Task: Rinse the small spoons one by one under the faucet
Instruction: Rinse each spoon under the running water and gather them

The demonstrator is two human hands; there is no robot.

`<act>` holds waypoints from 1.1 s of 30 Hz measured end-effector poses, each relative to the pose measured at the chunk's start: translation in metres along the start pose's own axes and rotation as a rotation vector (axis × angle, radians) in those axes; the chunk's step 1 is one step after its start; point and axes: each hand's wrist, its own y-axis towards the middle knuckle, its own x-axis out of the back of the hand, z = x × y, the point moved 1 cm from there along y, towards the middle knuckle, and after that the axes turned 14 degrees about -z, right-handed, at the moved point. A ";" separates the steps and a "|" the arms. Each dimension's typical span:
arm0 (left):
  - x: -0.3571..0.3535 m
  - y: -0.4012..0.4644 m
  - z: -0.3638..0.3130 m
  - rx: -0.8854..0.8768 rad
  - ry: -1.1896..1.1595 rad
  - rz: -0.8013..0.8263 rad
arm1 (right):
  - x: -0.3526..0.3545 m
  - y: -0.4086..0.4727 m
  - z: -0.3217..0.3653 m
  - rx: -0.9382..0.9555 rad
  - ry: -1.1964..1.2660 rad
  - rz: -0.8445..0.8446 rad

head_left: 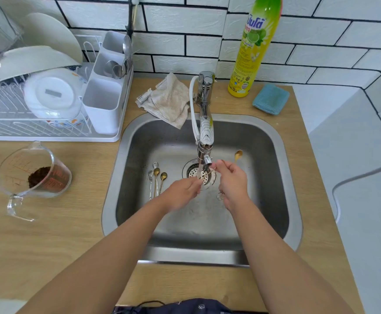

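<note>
Both hands meet over the drain point(202, 175) at the middle of the steel sink point(273, 141), under the running faucet point(205, 134). The right hand point(232, 185) pinches the thin handle of a small spoon point(210, 172) between thumb and fingertips, and the spoon slants down and left into the stream of water; its bowl end is hidden by the water and by the left hand point(181, 194), whose fingers are curled together at the spoon's lower end, apparently rubbing or gripping it, though the exact hold cannot be told. Four more small spoons point(156, 180), two silver and two gold, lie side by side on the sink floor toward its left wall, bowls pointing to the back. One gold spoon point(238, 154) lies apart near the right back of the sink floor, just beyond the right hand. On the wooden bench behind the sink, a crumpled cloth point(169, 100) hangs over the back rim left of the faucet, a yellow dish soap bottle point(253, 48) stands to the right, and a blue sponge point(271, 99) sits near the back right corner. A white dish rack point(48, 134) with plates occupies the back left, and a glass measuring jug point(33, 171) with dark grounds lies tilted near the left edge
</note>
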 end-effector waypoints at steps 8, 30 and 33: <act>-0.004 0.020 -0.028 -0.016 0.020 0.003 | -0.005 -0.010 -0.010 -0.057 -0.036 0.064; 0.029 -0.035 0.009 0.131 0.121 -0.023 | -0.009 -0.015 -0.016 -0.089 -0.248 0.344; 0.026 -0.036 0.011 0.305 -0.130 -0.018 | -0.003 -0.014 -0.017 -0.198 -0.099 0.493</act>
